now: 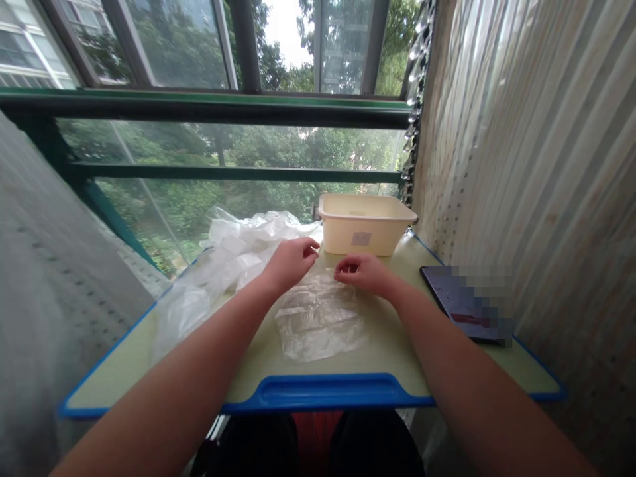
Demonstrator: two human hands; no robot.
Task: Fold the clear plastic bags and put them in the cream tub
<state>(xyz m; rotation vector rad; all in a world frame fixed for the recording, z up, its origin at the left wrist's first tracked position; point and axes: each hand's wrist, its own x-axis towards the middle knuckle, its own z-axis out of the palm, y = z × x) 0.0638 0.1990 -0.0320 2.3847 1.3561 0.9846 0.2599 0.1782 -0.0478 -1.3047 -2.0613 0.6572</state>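
Note:
A clear, crinkled plastic bag (320, 321) lies spread on the table between my forearms. My left hand (294, 260) is above the bag's far left side with its fingers curled together; whether anything small is between them is hidden. At the bag's far right corner, the bent thumb and fingers of my right hand (362, 270) meet in a pinch and seem to grip its edge. Beyond and to the left of my left hand is a loose heap of thin, translucent plastic bags (248, 242), partly covered by my left forearm.
A cream plastic bin (365, 225) stands at the table's far right. A dark flat tablet-like device (460, 308), partly blurred out, lies on the right. The pale table (392, 351) has a raised blue front edge. Curtains hang on both sides, with a railed window behind.

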